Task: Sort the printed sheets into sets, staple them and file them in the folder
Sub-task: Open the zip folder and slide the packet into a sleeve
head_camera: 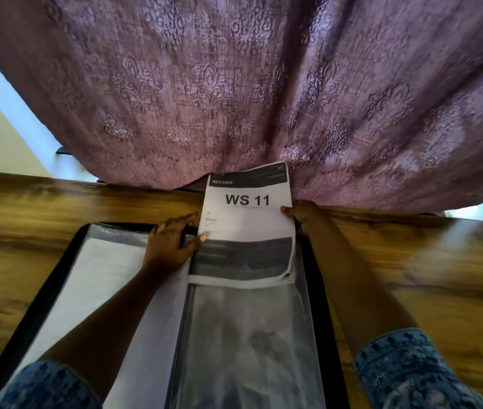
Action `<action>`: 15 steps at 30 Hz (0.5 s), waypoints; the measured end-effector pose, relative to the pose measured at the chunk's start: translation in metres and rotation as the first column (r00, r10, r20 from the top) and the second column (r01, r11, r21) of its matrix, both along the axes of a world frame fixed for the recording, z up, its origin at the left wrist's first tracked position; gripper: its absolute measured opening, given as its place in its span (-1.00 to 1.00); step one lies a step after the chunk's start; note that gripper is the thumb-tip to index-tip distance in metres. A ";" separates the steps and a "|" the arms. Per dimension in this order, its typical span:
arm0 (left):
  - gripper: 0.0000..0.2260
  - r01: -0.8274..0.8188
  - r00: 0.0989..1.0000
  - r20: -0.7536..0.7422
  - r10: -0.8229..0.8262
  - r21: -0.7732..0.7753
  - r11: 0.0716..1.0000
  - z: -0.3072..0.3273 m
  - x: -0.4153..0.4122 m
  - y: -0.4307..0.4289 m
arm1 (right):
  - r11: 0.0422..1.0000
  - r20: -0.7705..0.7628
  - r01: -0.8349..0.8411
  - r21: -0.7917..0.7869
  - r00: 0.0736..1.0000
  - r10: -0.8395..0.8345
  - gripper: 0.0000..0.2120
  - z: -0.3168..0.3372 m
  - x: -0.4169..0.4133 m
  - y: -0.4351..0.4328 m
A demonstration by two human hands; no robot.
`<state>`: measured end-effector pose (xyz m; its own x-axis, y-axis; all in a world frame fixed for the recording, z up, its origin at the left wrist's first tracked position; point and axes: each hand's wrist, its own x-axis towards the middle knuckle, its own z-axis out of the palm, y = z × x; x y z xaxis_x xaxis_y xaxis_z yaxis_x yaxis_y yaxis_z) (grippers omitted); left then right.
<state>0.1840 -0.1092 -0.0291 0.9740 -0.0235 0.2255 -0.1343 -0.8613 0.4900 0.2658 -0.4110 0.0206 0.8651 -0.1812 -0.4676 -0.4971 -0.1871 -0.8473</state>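
Observation:
An open black folder point(54, 278) with clear plastic sleeves point(249, 335) lies on the wooden table. A set of printed sheets point(247, 219), headed "KITCHEN" and "WS 11", stands half inside the top of the right-hand sleeve. My right hand point(302, 214) pinches the set's right edge, thumb on the front. My left hand point(172, 240) rests at the set's left edge by the folder's spine, thumb touching the paper and fingers spread on the sleeve top. A white page fills the left sleeve point(101, 278).
A mauve patterned curtain point(249, 93) hangs right behind the table's far edge and touches the top of the sheets. Bare wooden table point(426, 276) shows on both sides of the folder. A pale wall is at the far left.

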 end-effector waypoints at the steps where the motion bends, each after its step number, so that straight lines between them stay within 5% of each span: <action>1: -0.30 0.002 1.000 -0.009 -0.001 0.013 1.000 0.000 0.000 0.000 | 1.000 0.033 0.025 -0.015 0.999 -0.024 -0.60 -0.001 -0.003 0.001; 4: -0.30 0.010 0.999 -0.048 -0.008 0.040 0.999 -0.002 0.002 0.001 | 1.000 0.063 0.006 -0.019 0.998 -0.005 -0.60 -0.003 -0.015 0.002; 8: -0.31 0.005 0.999 -0.046 -0.004 0.041 0.999 -0.002 0.004 0.002 | 0.963 -0.135 -0.260 0.077 0.954 0.268 -0.60 0.011 -0.030 -0.010; 13: -0.30 0.012 0.998 -0.057 -0.007 0.080 0.997 -0.002 0.003 0.001 | 0.921 -0.241 -0.387 -0.050 0.899 0.365 -0.61 0.018 -0.025 -0.016; 15: -0.30 0.008 0.998 -0.058 -0.003 0.092 0.996 -0.003 0.004 0.000 | 0.886 -0.139 -0.384 -0.259 0.923 0.359 -0.66 0.015 -0.018 -0.013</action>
